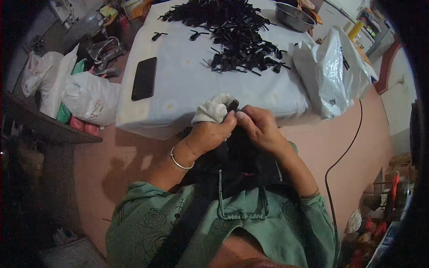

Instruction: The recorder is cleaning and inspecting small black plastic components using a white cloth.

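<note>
While both hands meet just off the near edge of the white-covered table point(196, 85), the left hand point(209, 134) is closed around a white cloth point(213, 109) and the right hand point(261, 127) is closed, fingertips pinching a small black plastic part point(233, 105). The part sits between the two hands, touching the cloth. Only its upper end shows; that end points away from the person, toward the table. Its long axis cannot be determined, since the fingers cover the rest. A pile of black plastic parts point(237, 35) occupies the far middle of the table. A black phone point(144, 78) lies near the left edge, a steel bowl point(293, 16) at the far right corner, and a white plastic bag point(333, 71) at the right edge.
</note>
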The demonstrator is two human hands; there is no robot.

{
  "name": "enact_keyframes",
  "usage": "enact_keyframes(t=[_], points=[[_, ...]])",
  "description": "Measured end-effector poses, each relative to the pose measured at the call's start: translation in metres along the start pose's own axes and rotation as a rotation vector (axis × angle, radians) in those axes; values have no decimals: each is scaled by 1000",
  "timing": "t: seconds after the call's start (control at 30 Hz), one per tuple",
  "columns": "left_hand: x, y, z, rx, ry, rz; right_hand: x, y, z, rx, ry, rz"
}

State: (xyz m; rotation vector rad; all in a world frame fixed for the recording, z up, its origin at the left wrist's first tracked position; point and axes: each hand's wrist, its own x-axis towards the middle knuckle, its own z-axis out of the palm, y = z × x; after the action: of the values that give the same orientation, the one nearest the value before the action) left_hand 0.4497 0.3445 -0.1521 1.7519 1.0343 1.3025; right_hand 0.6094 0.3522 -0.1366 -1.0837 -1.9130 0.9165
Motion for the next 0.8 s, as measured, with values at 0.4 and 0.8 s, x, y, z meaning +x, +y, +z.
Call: enact_keyframes(t=[0.4, 0.8], points=[[2, 0, 7, 396, 69, 318, 0, 31, 33, 439, 68, 153], [6, -5, 10, 75, 106, 105, -6, 22, 9, 313, 103, 118]])
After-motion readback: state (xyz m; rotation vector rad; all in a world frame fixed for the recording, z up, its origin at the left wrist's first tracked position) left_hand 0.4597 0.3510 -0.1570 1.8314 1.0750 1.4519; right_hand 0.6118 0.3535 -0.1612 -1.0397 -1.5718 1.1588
